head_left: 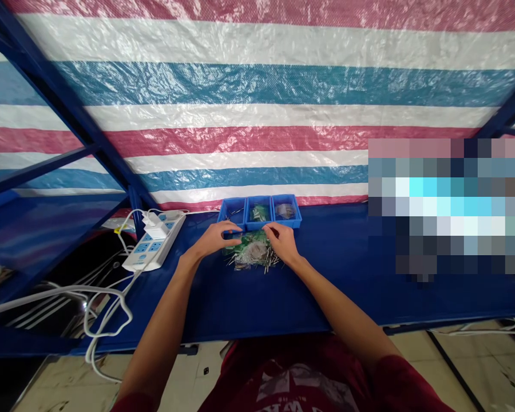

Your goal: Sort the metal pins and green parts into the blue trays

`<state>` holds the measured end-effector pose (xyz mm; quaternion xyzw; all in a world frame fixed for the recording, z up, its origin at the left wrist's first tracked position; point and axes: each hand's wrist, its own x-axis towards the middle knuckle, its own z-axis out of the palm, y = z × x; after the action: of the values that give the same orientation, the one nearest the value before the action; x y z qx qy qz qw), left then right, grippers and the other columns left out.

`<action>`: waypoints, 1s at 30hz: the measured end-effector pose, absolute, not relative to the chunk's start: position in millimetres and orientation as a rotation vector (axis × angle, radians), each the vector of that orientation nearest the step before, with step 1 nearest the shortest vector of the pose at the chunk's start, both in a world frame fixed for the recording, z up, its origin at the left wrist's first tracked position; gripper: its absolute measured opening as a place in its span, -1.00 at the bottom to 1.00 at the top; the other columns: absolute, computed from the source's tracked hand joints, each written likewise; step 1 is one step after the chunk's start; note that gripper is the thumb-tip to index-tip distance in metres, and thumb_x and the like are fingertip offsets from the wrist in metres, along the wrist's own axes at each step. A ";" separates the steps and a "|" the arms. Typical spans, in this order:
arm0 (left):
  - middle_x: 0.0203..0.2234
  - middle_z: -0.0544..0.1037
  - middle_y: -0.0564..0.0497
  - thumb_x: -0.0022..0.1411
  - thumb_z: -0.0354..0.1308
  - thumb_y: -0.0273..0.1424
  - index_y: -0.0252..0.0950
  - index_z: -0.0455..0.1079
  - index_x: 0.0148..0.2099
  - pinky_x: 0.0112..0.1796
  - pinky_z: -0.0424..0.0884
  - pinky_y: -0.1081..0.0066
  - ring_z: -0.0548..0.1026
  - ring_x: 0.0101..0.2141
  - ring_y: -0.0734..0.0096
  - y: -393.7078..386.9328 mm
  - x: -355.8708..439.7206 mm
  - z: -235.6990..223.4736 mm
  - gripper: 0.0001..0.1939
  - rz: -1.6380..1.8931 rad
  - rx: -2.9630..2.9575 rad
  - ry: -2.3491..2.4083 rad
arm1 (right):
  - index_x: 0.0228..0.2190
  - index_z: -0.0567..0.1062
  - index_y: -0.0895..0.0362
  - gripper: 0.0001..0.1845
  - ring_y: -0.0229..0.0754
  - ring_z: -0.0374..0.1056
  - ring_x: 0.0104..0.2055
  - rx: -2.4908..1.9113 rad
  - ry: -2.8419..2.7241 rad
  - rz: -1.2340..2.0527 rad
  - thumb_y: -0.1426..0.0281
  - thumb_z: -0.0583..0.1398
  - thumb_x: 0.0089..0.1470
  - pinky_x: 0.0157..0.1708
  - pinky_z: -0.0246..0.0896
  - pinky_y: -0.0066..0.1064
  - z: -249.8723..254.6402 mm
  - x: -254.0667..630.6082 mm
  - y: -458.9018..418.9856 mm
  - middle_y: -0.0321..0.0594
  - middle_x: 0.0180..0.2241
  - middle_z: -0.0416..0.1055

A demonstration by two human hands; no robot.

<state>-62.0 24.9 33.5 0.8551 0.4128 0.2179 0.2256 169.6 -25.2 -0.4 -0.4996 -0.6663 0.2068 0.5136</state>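
Observation:
A mixed pile of small transparent bags, green packets and thin metal pieces [254, 252] lies on the blue table between my hands. At its left edge is my left hand [214, 238], thumb and fingers apart, with nothing visible between them. My right hand [282, 242] is at the pile's right side, fingers curled and pinched together; whatever they hold is too small to make out. Just behind the pile stand three blue bins in a row. The left bin [233, 200] has a few thin metal pieces, the middle bin [260, 226] green packets, the right bin [288, 224] transparent bags.
A white power strip [142, 260] with a plugged-in adapter [155, 228] is on the left, its white cables [126, 309] looping over the table edge. Blue metal frame posts [135, 203] and a striped plastic sheet [257, 137] rise behind. A blurred-out patch covers the right.

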 end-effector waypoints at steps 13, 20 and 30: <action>-0.34 0.60 -0.04 0.11 0.14 -0.26 -0.17 0.59 -0.35 -0.28 0.37 0.40 0.51 -0.32 0.23 32.8 -55.2 9.0 -0.79 0.568 2.595 1.242 | -0.42 0.53 0.14 -0.64 -0.21 0.30 -0.50 -1.185 -1.608 0.498 0.21 0.04 0.18 -0.42 0.15 -0.42 -2.2 169.3 -25.3 -0.25 -0.54 0.43; -0.39 0.56 -0.04 0.18 0.11 -0.28 -0.22 0.54 -0.35 -0.32 0.33 0.45 0.46 -0.42 0.35 20.6 -42.7 19.4 -0.79 0.942 2.441 1.218 | -0.42 0.53 0.14 -0.66 -0.21 0.30 -0.50 -1.174 -1.598 0.513 0.23 0.05 0.17 -0.41 0.16 -0.41 2.3 169.8 -27.0 -0.24 -0.53 0.43; -0.46 0.56 -0.04 0.17 0.18 -0.18 -0.33 0.52 -0.26 -0.43 0.39 0.43 0.45 -0.53 0.41 -3.8 -8.9 17.0 -0.70 1.266 1.870 1.044 | -0.35 0.52 0.12 -0.69 -0.23 0.29 -0.45 -1.069 -1.697 0.528 0.18 0.10 0.18 -0.39 0.22 -0.42 1.6 166.2 -28.9 -0.19 -0.39 0.45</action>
<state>-8.9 -3.8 17.0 0.7119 0.3973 0.4819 0.3212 166.2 -28.9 1.6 -0.4439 -0.7043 0.2191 0.5088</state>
